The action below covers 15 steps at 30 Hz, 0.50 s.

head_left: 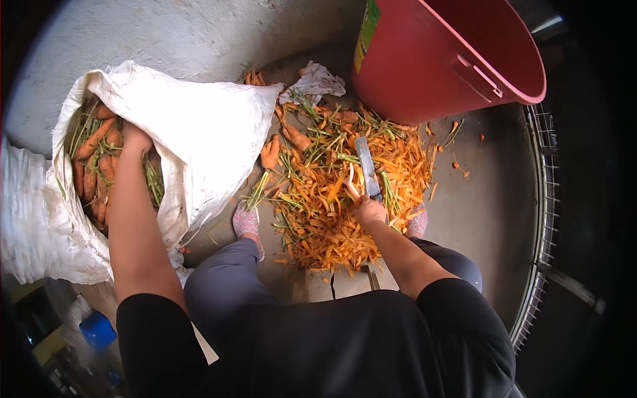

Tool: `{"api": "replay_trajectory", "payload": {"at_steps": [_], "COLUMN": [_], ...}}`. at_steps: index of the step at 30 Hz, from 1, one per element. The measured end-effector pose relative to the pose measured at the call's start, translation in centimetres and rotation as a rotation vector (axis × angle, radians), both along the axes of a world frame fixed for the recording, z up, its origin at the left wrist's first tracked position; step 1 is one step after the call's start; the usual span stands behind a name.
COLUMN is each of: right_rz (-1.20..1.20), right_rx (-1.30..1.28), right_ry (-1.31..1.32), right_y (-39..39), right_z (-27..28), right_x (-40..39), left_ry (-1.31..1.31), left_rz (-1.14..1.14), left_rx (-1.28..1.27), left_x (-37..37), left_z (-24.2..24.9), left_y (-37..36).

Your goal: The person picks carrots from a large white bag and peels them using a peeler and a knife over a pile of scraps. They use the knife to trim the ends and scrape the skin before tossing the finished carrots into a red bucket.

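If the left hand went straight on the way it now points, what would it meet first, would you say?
The left hand already reaches into the open white sack, so it would probably meet the carrots piled inside first, though depth is hard to judge.

A red bucket [451, 60] stands beside a crumpled white cloth [317, 81].

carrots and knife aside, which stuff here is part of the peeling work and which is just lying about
In use: left hand in white sack of carrots; right hand holding knife; peel pile; red tub.
Lying about: crumpled cloth; blue object.
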State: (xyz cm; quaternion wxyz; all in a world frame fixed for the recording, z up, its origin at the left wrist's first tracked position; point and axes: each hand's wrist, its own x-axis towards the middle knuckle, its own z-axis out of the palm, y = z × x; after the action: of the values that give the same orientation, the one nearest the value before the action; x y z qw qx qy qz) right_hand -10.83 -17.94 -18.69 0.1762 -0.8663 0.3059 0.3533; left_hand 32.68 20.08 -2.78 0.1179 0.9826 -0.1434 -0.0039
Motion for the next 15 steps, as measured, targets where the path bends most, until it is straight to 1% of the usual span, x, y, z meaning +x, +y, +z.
{"api": "replay_trajectory", "payload": {"at_steps": [3,4,6,8,9,10,12,13,14,15], "right_rz": [-0.115,-0.106,-0.089,-0.071,-0.058,-0.047,-0.198,-0.274,-0.343,-0.411], "right_rx": [-0.008,-0.023,-0.053,-0.05,-0.011,0.028,0.17,0.239,0.338,0.44], "right_ry": [-0.055,-0.151,-0.343,-0.576,-0.648,-0.717,-0.634,-0.59,-0.646,-0.7], "right_y": [0.0,-0.2,-0.7,-1.1,-1.6,-2.0,-2.2,-2.2,-2.2,-2.0], "right_z": [-0.2,0.1,0.9,4.2,5.0,5.8,9.1,11.0,12.8,14.7], "right_x": [0.3,0.5,1.0,1.9,2.2,2.4,3.1,3.1,2.8,2.4], "left_ry": [0.156,0.203,0.042,-0.089,-0.103,-0.15,-0.192,-0.226,-0.259,-0.243], "left_rz": [0.121,0.162,0.273,0.257,0.417,0.369,0.371,0.325,0.275,0.276], "left_rx": [-0.383,-0.511,-0.263,-0.692,-0.607,-0.667,-0.66,-0.762,-0.863,-0.863], "left_x": [-1.1,-1.3,-0.8,-3.6,-6.0,-7.4,-10.2,-11.2,-12.3,-14.4], "left_z": [0.3,0.4,-1.1,-0.6,1.8,2.6,5.5,5.9,6.3,8.8], "left_y": [-1.8,-1.9,-1.5,-2.1,-3.3,-3.1,-3.0,-2.4,-1.9,-2.4]}}
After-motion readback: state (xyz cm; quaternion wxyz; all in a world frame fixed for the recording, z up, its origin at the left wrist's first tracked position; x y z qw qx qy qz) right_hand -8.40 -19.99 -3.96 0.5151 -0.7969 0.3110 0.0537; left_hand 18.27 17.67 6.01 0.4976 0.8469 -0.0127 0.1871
